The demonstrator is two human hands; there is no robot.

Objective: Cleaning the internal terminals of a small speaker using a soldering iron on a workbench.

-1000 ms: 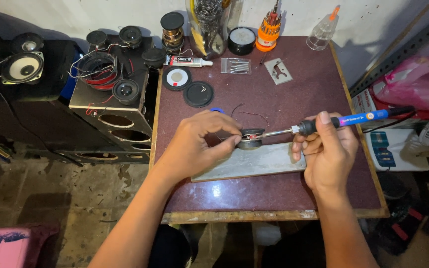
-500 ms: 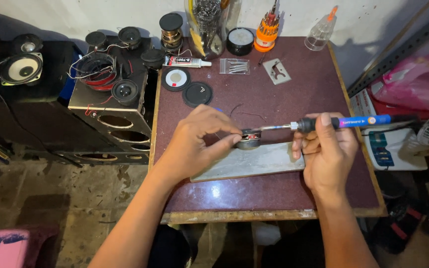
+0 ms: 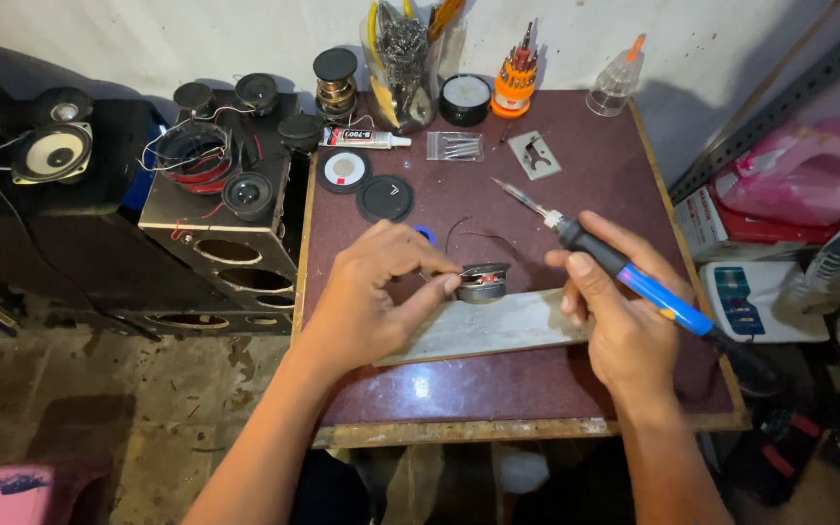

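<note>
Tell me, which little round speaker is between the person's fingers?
The small speaker on the grey slab, pinched at its edge by the left hand. The other loose speakers sit on the black speaker box, away from both hands.

Glue tube [image 3: 364, 138] | two black discs [image 3: 363, 184] | screwdriver set [image 3: 514, 80] | clear bottle [image 3: 617, 83] | speaker box [image 3: 221, 209] left of table [image 3: 624, 185]

Both forearms are bare up to the bottom edge of the view, with no sleeve, watch or bracelet showing. The left hand [image 3: 371, 292] and the right hand [image 3: 619, 316] wear no gloves and no rings. Fingernails are short and unpainted.
</note>
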